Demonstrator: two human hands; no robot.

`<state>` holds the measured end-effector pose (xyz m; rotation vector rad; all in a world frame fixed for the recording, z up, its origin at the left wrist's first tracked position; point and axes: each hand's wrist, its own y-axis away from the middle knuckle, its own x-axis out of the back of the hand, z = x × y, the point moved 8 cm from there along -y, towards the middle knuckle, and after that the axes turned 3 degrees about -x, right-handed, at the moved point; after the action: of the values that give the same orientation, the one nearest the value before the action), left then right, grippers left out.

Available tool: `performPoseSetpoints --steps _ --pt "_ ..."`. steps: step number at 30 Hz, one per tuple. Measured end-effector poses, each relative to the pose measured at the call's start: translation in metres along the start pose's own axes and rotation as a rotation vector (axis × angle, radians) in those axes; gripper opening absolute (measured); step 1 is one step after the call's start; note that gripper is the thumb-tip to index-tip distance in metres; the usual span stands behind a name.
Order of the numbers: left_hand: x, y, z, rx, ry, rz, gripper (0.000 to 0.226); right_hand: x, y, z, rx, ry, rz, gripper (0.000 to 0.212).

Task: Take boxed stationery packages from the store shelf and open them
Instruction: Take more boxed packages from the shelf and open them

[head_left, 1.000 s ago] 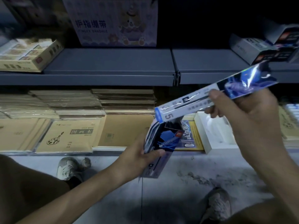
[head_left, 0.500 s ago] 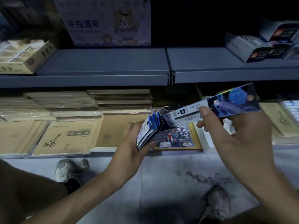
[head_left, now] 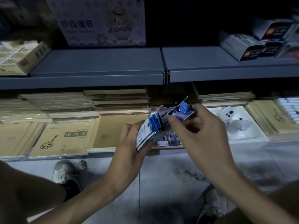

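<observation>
My left hand (head_left: 129, 147) grips an opened blue-and-white stationery box (head_left: 146, 133) from below, in front of the lower shelf. Several thin blue-topped packs stand in its open top. My right hand (head_left: 199, 135) pinches one long blue pack (head_left: 183, 110) at its upper end; most of that pack is down inside the box, and only the shiny blue end sticks out. More boxes of the same kind (head_left: 247, 44) lie on the upper shelf at the right.
A grey shelf board (head_left: 100, 65) runs across above. Brown sketchbooks (head_left: 64, 136) lie stacked on the lower shelf left. A white tray with a plush toy (head_left: 231, 120) sits at the right. A purple carton (head_left: 100, 21) stands above. My shoes are on the floor (head_left: 161, 183).
My right hand has moved left and down, sliding the long blue pack into the box held by my left hand. The box has turned more upright.
</observation>
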<state>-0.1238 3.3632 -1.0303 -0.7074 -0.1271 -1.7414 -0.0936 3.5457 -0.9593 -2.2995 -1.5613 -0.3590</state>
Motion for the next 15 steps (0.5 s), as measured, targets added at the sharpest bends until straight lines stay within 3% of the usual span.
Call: performPoseSetpoints --steps 3,9,15 --pt "0.001 0.0 -0.003 0.02 -0.007 0.008 0.047 0.012 -0.002 -0.008 0.04 -0.044 0.055 0.017" --pt "0.001 0.001 0.001 -0.009 -0.021 0.004 0.047 -0.006 -0.003 -0.004 0.107 0.215 -0.006 0.019" --pt "0.004 0.001 0.001 0.009 0.001 0.01 0.052 0.008 -0.006 -0.012 0.089 0.043 0.044 0.02"
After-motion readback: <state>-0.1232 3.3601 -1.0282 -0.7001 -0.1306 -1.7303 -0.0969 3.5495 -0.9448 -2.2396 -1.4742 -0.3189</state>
